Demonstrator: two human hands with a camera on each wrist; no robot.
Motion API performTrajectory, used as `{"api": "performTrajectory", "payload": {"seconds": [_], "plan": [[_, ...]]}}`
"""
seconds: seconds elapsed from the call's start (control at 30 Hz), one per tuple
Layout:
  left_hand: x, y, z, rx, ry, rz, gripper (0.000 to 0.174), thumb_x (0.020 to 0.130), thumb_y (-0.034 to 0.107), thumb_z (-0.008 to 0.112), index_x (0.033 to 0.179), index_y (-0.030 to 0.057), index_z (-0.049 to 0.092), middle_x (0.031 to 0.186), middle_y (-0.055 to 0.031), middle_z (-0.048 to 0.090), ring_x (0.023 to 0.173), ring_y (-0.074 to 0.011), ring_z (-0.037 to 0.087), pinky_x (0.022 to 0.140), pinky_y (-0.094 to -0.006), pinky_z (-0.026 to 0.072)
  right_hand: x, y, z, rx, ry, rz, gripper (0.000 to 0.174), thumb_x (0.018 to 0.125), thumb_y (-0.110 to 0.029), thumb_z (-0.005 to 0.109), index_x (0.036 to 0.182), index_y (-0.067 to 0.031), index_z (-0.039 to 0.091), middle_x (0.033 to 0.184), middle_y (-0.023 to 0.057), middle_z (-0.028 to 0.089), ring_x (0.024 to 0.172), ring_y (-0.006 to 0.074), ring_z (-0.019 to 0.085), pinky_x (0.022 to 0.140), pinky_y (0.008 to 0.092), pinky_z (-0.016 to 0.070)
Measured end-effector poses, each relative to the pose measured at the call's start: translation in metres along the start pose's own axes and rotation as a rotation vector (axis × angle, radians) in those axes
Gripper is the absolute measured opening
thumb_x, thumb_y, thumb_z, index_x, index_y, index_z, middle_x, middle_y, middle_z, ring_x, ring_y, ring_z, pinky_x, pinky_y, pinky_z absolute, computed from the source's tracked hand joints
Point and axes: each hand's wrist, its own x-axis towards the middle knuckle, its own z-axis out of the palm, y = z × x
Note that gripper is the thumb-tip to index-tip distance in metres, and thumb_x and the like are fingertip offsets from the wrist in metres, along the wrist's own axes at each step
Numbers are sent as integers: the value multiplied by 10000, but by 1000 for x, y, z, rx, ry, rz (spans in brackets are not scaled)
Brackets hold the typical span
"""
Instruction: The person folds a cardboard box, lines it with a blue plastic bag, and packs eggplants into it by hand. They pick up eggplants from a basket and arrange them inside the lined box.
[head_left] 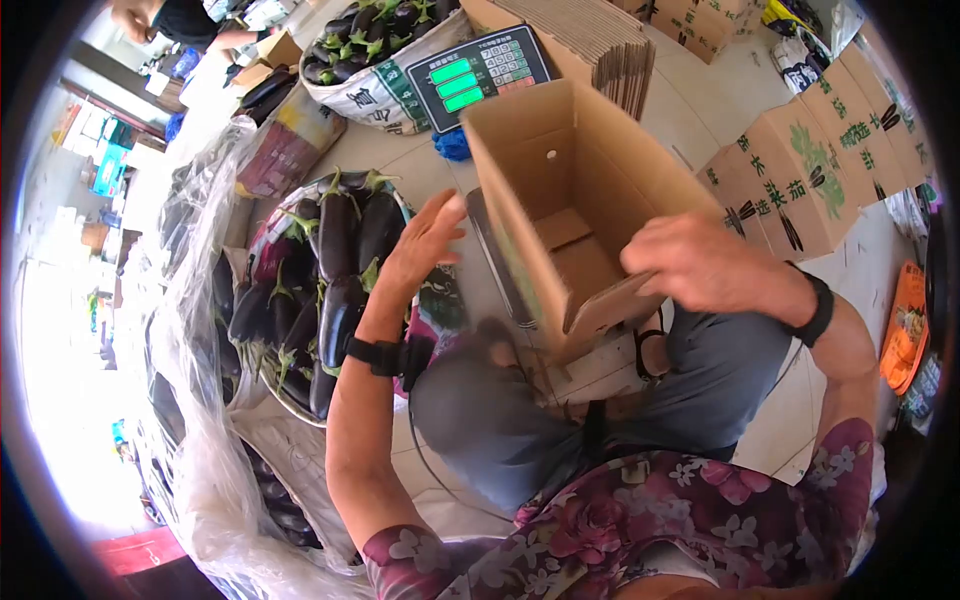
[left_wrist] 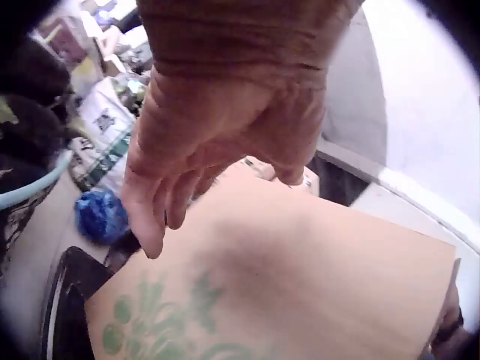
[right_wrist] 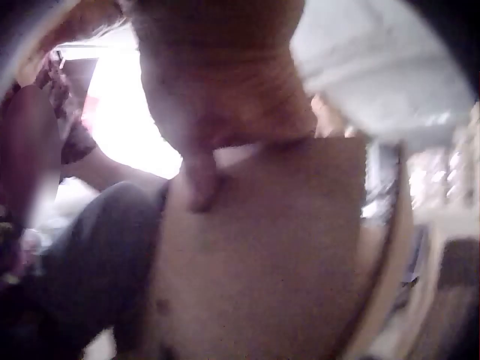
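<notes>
An empty-looking cardboard box (head_left: 522,130) with open top stands tilted between the person's legs and the scale display. My right hand (head_left: 700,262) grips its near rim; in the right wrist view, the thumb (right_wrist: 199,184) lies over the outer face of the cardboard. My left hand (head_left: 428,245) is raised left of the box, fingers spread and holding nothing. In the left wrist view that hand (left_wrist: 225,142) hovers by the box's side wall (left_wrist: 322,277), which bears a green print. Left of this hand, a round basket of eggplants (head_left: 340,235) stands on the floor.
A digital scale display (head_left: 480,78) stands behind the box, its dark platform (head_left: 490,245) partly under it. Another sack-lined basket of eggplants (head_left: 375,45) is at the back. Flattened cartons (head_left: 600,45) are stacked behind; printed boxes (head_left: 800,185) stand right. Plastic sheeting (head_left: 190,330) drapes the left.
</notes>
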Motion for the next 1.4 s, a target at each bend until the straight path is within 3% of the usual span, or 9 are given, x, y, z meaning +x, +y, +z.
{"api": "performTrajectory", "payload": {"seconds": [0.4,0.53,0.63,0.77,0.83,1.0,1.17,1.27,1.4], "plan": [[17,-3,28,-13,-179,-83,630,907,286,631,1401,-10,377,1135,-182,623,923,-254,678,704,-362,601,15,9,70,-95,-289,-129,295,802,-204,722,1027,-51,608,946,108,625,944,320,589,829,449,493],[13,-13,30,-53,-161,-73,551,922,251,605,1371,-8,420,1086,-157,636,888,-216,676,706,-346,592,19,44,48,-212,267,237,558,776,-385,774,1150,-21,575,1092,162,596,1035,354,567,908,426,468],[11,-20,30,-113,-154,-2,526,926,246,592,1363,-4,439,1076,-129,642,880,-179,666,722,-319,570,25,73,40,-36,342,591,635,760,-381,786,1184,22,541,1121,203,583,1052,357,561,928,409,462],[2,-35,13,-148,-179,2,517,928,222,577,1376,3,440,1077,-89,645,887,-154,655,749,-289,543,28,90,41,-75,285,756,604,774,-377,775,1149,35,543,1126,195,581,1045,299,572,873,401,491],[3,-43,10,-123,-180,31,508,929,177,563,1390,7,434,1126,-82,639,963,-154,641,792,-283,528,18,115,45,914,59,1003,441,836,-339,728,1071,-3,566,1065,123,603,944,216,602,754,375,517],[2,-59,16,-415,-223,54,482,953,130,526,1410,18,422,1259,-101,594,1126,-207,594,927,-358,506,-15,176,59,1083,8,852,330,901,-214,645,1135,16,606,931,46,656,810,143,641,753,309,549],[16,-133,37,-739,-51,-58,588,919,90,607,1450,34,360,1299,-121,577,1166,-246,577,1025,-411,456,-55,216,88,1538,105,852,458,915,-290,695,1259,-9,583,1195,92,666,1049,198,662,911,393,541],[12,-116,43,-722,47,-21,719,894,83,647,1510,53,278,1288,-138,578,1189,-253,556,1030,-408,445,-69,228,123,1565,143,960,529,899,-361,720,1273,-19,570,1170,68,662,1022,213,656,909,403,533],[13,-121,38,-108,218,203,739,862,120,708,1499,47,342,1220,-137,585,1096,-249,578,951,-375,468,-60,226,126,925,-2,1127,531,876,-420,734,1182,-16,578,967,74,660,885,206,652,804,391,551]]}}
